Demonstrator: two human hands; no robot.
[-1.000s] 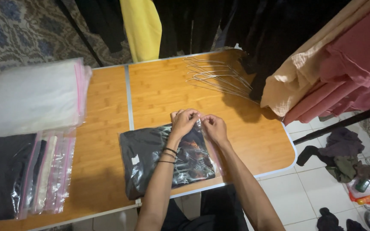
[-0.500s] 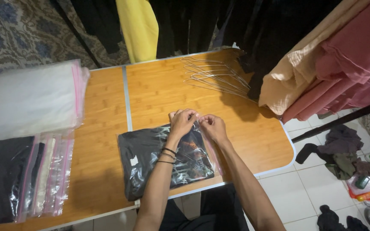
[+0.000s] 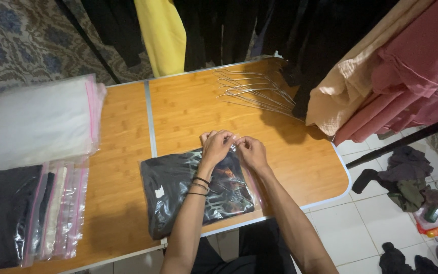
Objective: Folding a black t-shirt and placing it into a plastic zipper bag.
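My left hand (image 3: 218, 146) and right hand (image 3: 250, 151) both pinch the far edge of the clear bag (image 3: 198, 195) holding a folded black shirt, which lies flat on the counter (image 3: 188, 116) near its front edge, its long axis running left to right and tilted slightly, its opening pointing away from me. Wire hangers (image 3: 252, 94) lie well beyond it. Stacked clear bags (image 3: 36, 122) and packed garments (image 3: 26, 218) sit far left, nothing between.
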